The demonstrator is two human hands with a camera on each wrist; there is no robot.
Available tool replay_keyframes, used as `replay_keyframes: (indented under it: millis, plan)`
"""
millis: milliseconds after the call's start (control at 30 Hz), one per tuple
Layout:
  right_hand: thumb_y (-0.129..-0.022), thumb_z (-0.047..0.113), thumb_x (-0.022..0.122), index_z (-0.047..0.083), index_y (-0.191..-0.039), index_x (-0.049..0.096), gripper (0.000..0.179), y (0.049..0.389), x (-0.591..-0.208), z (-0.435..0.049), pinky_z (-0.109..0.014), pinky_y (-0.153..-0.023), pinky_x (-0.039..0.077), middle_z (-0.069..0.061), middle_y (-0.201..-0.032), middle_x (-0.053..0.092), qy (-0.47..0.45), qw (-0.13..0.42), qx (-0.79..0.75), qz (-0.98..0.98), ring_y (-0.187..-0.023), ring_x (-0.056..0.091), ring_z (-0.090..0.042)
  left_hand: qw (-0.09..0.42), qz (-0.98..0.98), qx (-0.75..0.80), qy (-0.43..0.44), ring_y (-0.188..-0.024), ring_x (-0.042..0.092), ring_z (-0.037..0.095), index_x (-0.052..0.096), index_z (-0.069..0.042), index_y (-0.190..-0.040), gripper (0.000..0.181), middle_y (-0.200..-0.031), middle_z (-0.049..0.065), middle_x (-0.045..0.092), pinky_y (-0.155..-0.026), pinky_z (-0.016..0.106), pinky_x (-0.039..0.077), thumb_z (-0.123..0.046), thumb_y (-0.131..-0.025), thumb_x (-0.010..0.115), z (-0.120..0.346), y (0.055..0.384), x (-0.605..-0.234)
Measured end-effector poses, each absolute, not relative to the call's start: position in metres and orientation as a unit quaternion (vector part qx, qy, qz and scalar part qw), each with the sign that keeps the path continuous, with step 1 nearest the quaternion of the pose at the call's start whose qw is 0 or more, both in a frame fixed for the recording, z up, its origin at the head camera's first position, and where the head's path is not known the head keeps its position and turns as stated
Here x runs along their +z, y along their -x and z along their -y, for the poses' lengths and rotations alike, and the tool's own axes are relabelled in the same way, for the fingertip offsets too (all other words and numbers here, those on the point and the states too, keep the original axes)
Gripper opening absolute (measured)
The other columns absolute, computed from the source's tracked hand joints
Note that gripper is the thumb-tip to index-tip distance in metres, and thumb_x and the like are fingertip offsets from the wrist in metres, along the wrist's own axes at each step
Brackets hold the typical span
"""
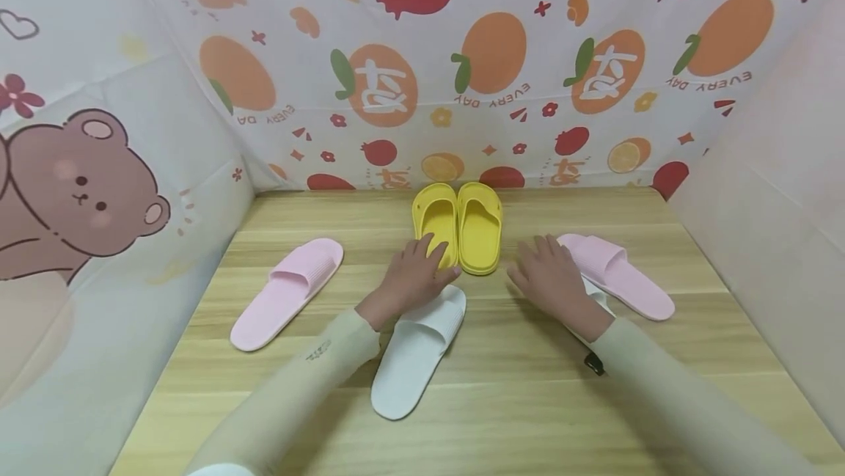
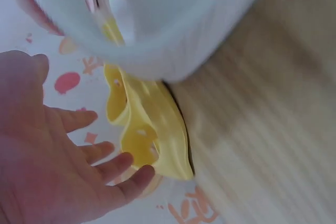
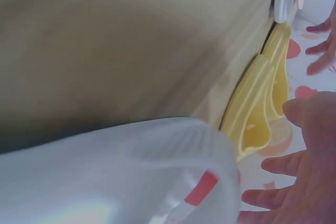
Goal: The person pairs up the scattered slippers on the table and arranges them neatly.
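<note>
Head: left hand above the left white slipper's far end, fingers spread, released. Right hand partly hides the right white slipper; fingers grip nothing. Yellow clogs far centre on the worktop.

Left wrist: fingers extended, bare; contact can't be told. I'd grip by the strap edge.

Right wrist: fingers straight, unloaded. I'd keep the lift level, clear of the yellow heels.

Fruit-print cloth hangs at back; bear-print sheet left, pale sheet right, wood-grain surface below.
</note>
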State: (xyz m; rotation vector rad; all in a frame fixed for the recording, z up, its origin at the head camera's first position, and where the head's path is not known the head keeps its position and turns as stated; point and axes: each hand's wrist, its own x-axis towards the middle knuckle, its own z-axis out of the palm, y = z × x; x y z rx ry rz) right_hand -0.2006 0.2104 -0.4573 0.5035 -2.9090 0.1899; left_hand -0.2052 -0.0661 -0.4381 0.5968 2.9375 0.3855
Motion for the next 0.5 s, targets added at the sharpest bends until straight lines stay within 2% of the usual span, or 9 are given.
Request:
replay_keyframes:
  millis: [200,333,500]
  plan:
    - [-0.095,0.041,0.06,0.001,-0.12,0.064,0.048,0.189,-0.465,-0.23,-0.061,-0.099,0.039,-0.023,-0.122,0.058,-0.155,0.1,0.083,0.979,-0.121,0.049,-0.044,0.059,-0.974,0.117,-0.184,-0.144,0.034,0.041,0.037,-0.015,-0.156,0.072,-0.161,0.016,0.03,-0.108,0.061,0.036,-0.062,-0.102,0.039,0.064,0.18,-0.445]
    - [-0.094,0.043,0.062,-0.001,-0.124,0.061,0.053,0.179,-0.469,-0.245,-0.063,-0.099,0.039,-0.025,-0.125,0.057,-0.146,0.095,0.089,0.981,-0.121,0.05,-0.044,0.06,-0.976,0.122,-0.173,-0.144,0.034,0.04,0.037,-0.016,-0.156,0.074,-0.16,0.016,0.032,-0.107,0.061,0.037,-0.064,-0.1,0.041,0.063,0.164,-0.447]
    - [-0.093,0.041,0.065,-0.003,-0.126,0.06,0.055,0.166,-0.476,-0.26,-0.059,-0.099,0.042,-0.027,-0.12,0.061,-0.163,0.098,0.11,0.976,-0.117,0.054,-0.043,0.067,-0.975,0.136,-0.165,-0.142,0.036,0.04,0.037,-0.015,-0.156,0.076,-0.159,0.018,0.033,-0.104,0.062,0.037,-0.063,-0.097,0.051,0.069,0.146,-0.448]
